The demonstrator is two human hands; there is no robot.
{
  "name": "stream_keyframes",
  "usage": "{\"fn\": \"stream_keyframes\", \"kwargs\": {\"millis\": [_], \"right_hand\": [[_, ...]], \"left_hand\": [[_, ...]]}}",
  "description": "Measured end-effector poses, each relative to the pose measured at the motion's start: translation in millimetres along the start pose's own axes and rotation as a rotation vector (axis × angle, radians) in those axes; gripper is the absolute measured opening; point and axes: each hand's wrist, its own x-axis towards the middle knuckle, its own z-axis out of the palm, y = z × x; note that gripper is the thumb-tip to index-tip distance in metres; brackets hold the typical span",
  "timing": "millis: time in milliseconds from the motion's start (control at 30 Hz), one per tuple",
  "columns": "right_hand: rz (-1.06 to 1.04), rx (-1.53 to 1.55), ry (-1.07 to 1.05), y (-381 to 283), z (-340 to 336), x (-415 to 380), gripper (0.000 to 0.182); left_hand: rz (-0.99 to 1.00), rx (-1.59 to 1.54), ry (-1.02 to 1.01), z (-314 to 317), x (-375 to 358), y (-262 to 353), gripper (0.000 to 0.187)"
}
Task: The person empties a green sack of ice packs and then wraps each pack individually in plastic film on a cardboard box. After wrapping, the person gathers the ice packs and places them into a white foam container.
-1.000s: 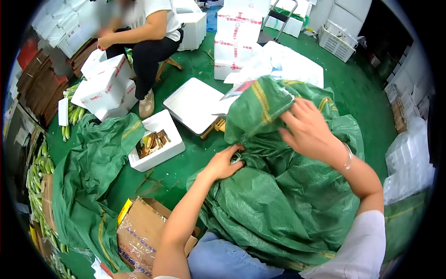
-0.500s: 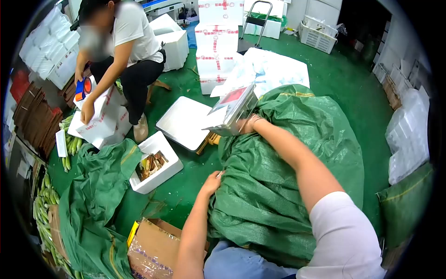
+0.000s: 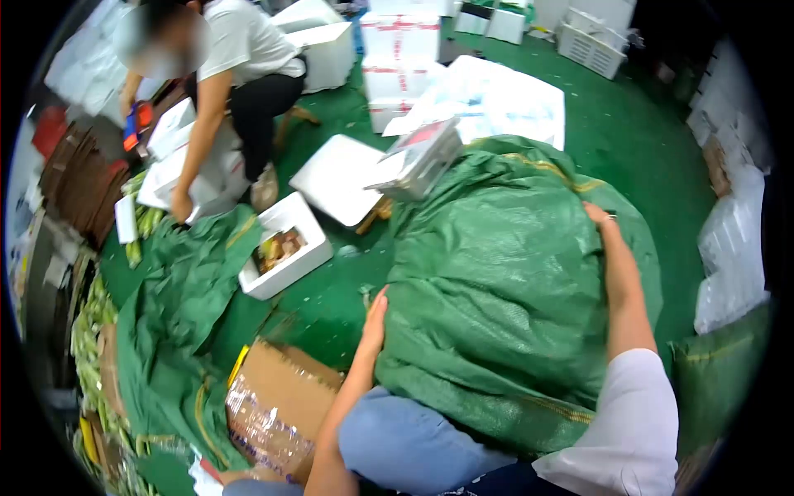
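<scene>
A big, bulging green woven sack [image 3: 496,273] stands in front of me. My left hand [image 3: 375,321] lies against its left side, fingers stretched along the fabric. At the upper right of the sack, my right hand [image 3: 602,219] has its fingers curled on the cloth, their tips partly hidden. Just beyond the sack is a platform scale [image 3: 337,178], with its boxy silver display head [image 3: 420,159] beside the sack's upper left edge.
A co-worker [image 3: 248,62] bends over white foam boxes [image 3: 219,169], holding a tape dispenser [image 3: 138,124]. An open foam box [image 3: 302,264] holds brownish contents. A carton [image 3: 277,405] and loose green sacking [image 3: 174,306] lie at left. Foam boxes [image 3: 403,41] stand stacked behind.
My right hand has left the scale's display head and moved right onto the sack. My left hand's fingers have straightened along the sack's side. The co-worker's arm reaches lower.
</scene>
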Motion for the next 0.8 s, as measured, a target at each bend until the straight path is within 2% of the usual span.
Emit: {"fn": "stream_keyframes", "kwargs": {"millis": [33, 67, 100, 133, 167, 200, 233, 267, 300, 333, 400, 433, 500, 567, 600, 633, 667, 700, 733, 767, 800], "right_hand": [[0.013, -0.023, -0.127, -9, -25, -10, 0.06], [0.092, -0.105, -0.072, -34, -52, -40, 0.062], [0.174, -0.183, -0.023, -68, -81, -77, 0.066], [0.068, -0.074, 0.052, -84, -105, -111, 0.063], [-0.047, 0.023, 0.212, -55, -118, -117, 0.056], [-0.128, 0.119, 0.354, -19, -120, -138, 0.051], [-0.221, 0.2, 0.489, 18, -121, -158, 0.047], [-0.311, -0.054, 0.667, 78, -99, -170, 0.043], [-0.137, -0.149, 0.636, 122, -65, -205, 0.043], [0.061, -0.229, 0.555, 138, -34, -234, 0.043], [0.26, -0.346, 0.466, 157, 2, -262, 0.043], [0.302, -0.379, 0.438, 154, 11, -273, 0.043], [0.364, -0.472, 0.396, 146, 9, -289, 0.044], [0.39, -0.625, 0.376, 122, -7, -302, 0.045], [0.393, -0.72, 0.376, 107, -18, -309, 0.045], [0.379, -0.801, 0.426, 90, -32, -314, 0.046], [0.324, -0.862, 0.541, 60, -42, -322, 0.046], [0.215, -0.844, 0.703, 26, -51, -324, 0.047], [0.022, -0.685, 0.947, -6, -59, -324, 0.037], [-0.131, -0.473, 1.033, -71, -72, -329, 0.032], [-0.305, -0.308, 1.051, -131, -78, -329, 0.029]], "left_hand": [[0.14, 0.169, -0.023, -24, 0, -29, 0.045], [0.253, 0.347, -0.082, -37, 9, -67, 0.042], [0.355, 0.255, -0.095, -41, 5, -84, 0.039], [0.463, 0.181, -0.088, -42, -1, -90, 0.037], [0.333, 0.326, 0.044, -40, -3, -76, 0.037], [0.116, 0.271, 0.153, -36, -14, -58, 0.038], [0.169, 0.259, 0.248, -49, 0, -91, 0.037], [0.394, 0.322, 0.285, -58, 6, -116, 0.036], [0.374, 0.277, 0.301, -59, 5, -124, 0.035], [0.357, 0.228, 0.294, -55, 9, -133, 0.034], [0.344, 0.582, 0.566, -34, 21, -176, 0.034], [0.256, 0.644, 0.604, -25, 9, -181, 0.032], [0.156, 0.649, 0.49, -10, -27, -170, 0.029], [0.19, 0.641, 0.312, -23, -69, -118, 0.025], [0.254, 0.657, 0.284, -52, -93, -66, 0.024], [0.317, 0.73, 0.374, -86, -121, -14, 0.022], [0.657, 0.611, 0.96, -123, -124, 13, 0.022], [0.015, 0.782, 0.999, -159, -192, 135, 0.027], [0.603, 0.754, 1.419, -215, -212, 135, 0.045], [0.268, 0.918, 1.663, -276, -230, 148, 0.066], [0.273, 0.917, 1.684, -318, -242, 131, 0.066]]}}
